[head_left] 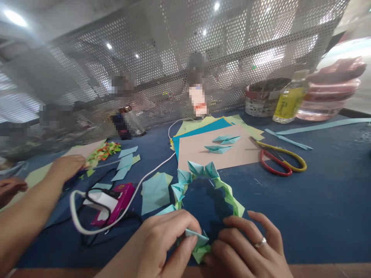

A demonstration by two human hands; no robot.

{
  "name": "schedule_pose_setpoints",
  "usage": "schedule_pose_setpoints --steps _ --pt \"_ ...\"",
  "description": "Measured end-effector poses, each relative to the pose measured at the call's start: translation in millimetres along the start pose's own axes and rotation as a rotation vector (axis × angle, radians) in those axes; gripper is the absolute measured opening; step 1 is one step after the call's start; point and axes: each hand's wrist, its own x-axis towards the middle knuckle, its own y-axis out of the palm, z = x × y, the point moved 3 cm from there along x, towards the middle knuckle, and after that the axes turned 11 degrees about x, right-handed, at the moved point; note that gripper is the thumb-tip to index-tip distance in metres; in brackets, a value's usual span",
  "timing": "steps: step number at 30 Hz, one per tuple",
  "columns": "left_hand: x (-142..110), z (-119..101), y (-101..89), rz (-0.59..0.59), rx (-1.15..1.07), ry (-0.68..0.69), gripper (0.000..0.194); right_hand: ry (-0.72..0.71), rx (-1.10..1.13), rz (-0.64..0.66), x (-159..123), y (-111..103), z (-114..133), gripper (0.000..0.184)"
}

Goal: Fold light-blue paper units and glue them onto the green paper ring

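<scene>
A ring of folded paper units [228,191], teal on the left and light green on the right, lies on the blue table [319,208] near the front edge. My left hand [162,243] pinches a teal unit at the ring's near end, thumb and fingers closed on it. My right hand [246,249], with a ring on one finger, presses against the green unit beside it, fingers curled over the same joint. Both hands meet at the bottom of the ring.
Red-and-yellow scissors [278,158] lie right of a stack of paper sheets [240,152] bearing two folded teal units [223,143]. A pink device [118,200] with a white cable, loose paper pieces [155,191], a yellow bottle [290,100] and a co-worker's arm [43,189] are around. A perforated screen stands behind.
</scene>
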Motion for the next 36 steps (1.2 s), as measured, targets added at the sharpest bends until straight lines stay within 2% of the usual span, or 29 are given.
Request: schedule_pose_setpoints --steps 9,14,25,33,36 --pt "-1.6 0.8 -2.3 0.074 0.002 -0.014 0.023 -0.031 0.002 0.004 2.0 2.3 -2.0 0.037" --pt "-4.0 1.8 -1.0 0.082 0.011 -0.045 0.019 0.013 0.026 -0.04 2.7 1.8 -0.4 0.04" --pt "-3.7 2.6 2.9 0.12 -0.014 -0.001 0.02 0.008 0.036 -0.052 4.0 2.4 0.0 0.042" --pt "-4.9 1.9 0.8 0.08 -0.018 0.002 0.026 0.008 0.043 -0.047 4.5 2.2 0.1 0.042" --pt "-3.3 1.3 0.0 0.128 -0.015 -0.015 0.027 0.015 0.023 -0.027 5.4 0.4 0.4 0.043"
